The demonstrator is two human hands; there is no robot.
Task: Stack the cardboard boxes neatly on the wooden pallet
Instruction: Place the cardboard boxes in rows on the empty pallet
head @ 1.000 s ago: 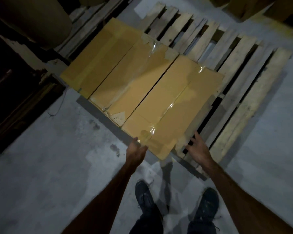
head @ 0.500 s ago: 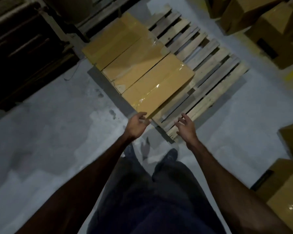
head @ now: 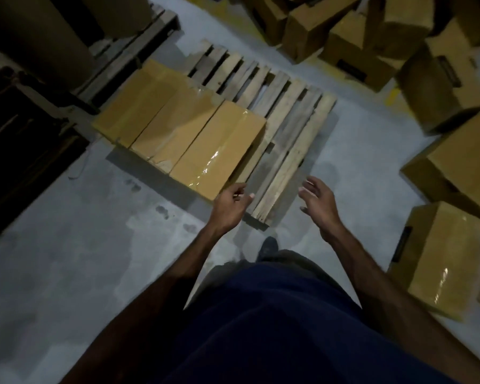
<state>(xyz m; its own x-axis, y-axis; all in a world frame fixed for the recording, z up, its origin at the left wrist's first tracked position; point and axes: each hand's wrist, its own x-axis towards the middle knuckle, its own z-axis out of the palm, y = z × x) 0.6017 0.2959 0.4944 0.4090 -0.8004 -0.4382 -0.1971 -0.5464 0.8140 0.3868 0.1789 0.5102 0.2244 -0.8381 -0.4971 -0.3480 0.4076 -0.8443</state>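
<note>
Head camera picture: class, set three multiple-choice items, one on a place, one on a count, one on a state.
1. Where on the wooden pallet are the boxes?
A its left part
B its right part
C all over

2. How many boxes lie on it?
A one
B three
C five

3. What are the hands doing?
A gripping a box
B holding nothing
C pressing tape

Key: 1 A, the right slats are bare. 2 B, the left box, middle box and right box lie side by side. 3 B, the left hand and right hand are in the air, fingers loose.
</note>
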